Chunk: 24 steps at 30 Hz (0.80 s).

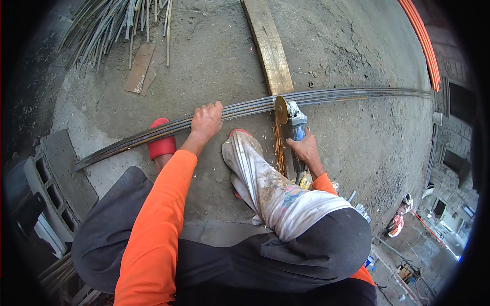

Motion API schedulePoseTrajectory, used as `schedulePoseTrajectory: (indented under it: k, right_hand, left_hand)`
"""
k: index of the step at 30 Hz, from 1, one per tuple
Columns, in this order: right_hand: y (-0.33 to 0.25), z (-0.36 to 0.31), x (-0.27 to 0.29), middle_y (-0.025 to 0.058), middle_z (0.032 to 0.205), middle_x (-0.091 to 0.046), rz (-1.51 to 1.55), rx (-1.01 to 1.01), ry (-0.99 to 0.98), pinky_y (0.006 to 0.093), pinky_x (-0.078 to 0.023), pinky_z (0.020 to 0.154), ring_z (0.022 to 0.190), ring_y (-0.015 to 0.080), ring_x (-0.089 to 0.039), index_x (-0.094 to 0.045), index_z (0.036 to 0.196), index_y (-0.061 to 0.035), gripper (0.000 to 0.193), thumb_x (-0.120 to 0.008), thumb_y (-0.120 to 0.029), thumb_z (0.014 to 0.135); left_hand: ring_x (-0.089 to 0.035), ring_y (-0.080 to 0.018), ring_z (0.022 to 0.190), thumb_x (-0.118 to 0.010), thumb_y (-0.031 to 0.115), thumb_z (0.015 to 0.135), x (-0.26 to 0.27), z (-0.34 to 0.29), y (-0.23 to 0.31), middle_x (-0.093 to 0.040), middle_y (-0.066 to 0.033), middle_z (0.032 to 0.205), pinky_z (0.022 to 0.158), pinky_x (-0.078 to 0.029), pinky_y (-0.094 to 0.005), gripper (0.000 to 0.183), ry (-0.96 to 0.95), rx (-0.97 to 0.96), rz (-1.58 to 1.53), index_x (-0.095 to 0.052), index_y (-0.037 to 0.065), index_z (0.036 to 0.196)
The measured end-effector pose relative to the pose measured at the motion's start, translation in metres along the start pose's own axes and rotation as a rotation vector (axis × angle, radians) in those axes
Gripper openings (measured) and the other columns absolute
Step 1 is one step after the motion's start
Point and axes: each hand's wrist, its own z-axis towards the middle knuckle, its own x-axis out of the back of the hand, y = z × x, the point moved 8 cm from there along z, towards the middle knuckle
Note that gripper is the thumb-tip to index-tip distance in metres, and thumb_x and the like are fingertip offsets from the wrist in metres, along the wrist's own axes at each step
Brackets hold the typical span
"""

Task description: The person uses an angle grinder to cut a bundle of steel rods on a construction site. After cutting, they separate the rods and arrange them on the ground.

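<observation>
A bundle of steel rebar (352, 94) stretches across the ground from left to far right. My left hand (206, 121) is closed around the bundle left of the middle. In my right hand (304, 148) is a blue and grey angle grinder (297, 121), gripped by its body. Its disc (281, 109) meets the bars beside a wooden plank (274, 56), whose near end lies at the bundle. Orange sparks (279, 148) stream down from the disc toward my right leg, which is wrapped in a stained white cloth (265, 183).
My foot in a red slipper (161, 138) is at the bars on the left. More loose rebar (117, 25) lies at the far left, near a brown flat piece (140, 69). A hollow concrete block (56, 188) stands at left. Orange pipes (422, 41) run along the right edge.
</observation>
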Motion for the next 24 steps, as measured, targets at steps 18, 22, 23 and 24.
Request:
schedulePoseTrajectory:
  k: [18,22,23,24]
  right_hand:
    - [-0.039,0.042,-0.004,0.0219,0.094,-0.075,0.041,0.015,0.032,0.0432,-0.057,0.081,0.086,0.0337,-0.073,-0.069,0.107,0.0060,0.053,-0.079,-0.031,0.072]
    - [-0.041,0.031,-0.001,0.0204,0.093,-0.075,0.015,0.024,0.028,0.0426,-0.057,0.081,0.084,0.0319,-0.073,-0.069,0.107,0.0047,0.052,-0.080,-0.031,0.072]
    - [-0.039,0.028,-0.001,0.0200,0.092,-0.075,0.006,0.011,0.022,0.0425,-0.057,0.081,0.084,0.0315,-0.073,-0.069,0.108,0.0044,0.051,-0.080,-0.031,0.072]
    - [-0.034,0.027,-0.001,0.0200,0.092,-0.075,0.021,0.029,0.020,0.0428,-0.057,0.080,0.083,0.0314,-0.073,-0.068,0.107,0.0044,0.051,-0.080,-0.031,0.072]
  left_hand:
    - [-0.076,-0.0337,0.094,-0.081,0.020,0.082,-0.003,-0.002,0.000,-0.074,-0.0137,0.096,0.083,-0.060,-0.0474,0.033,-0.005,0.014,0.012,-0.059,0.009,0.104]
    - [-0.076,-0.0338,0.094,-0.082,0.021,0.081,-0.002,0.000,-0.003,-0.074,-0.0143,0.097,0.083,-0.060,-0.0476,0.035,0.007,0.008,0.004,-0.059,0.008,0.105]
    - [-0.076,-0.0341,0.093,-0.080,0.020,0.082,-0.002,-0.002,-0.002,-0.074,-0.0144,0.096,0.082,-0.060,-0.0476,0.033,0.015,0.000,0.002,-0.059,0.008,0.105]
    - [-0.076,-0.0343,0.092,-0.079,0.019,0.082,-0.001,-0.001,0.000,-0.074,-0.0146,0.096,0.081,-0.060,-0.0476,0.032,0.027,-0.011,-0.002,-0.059,0.008,0.104]
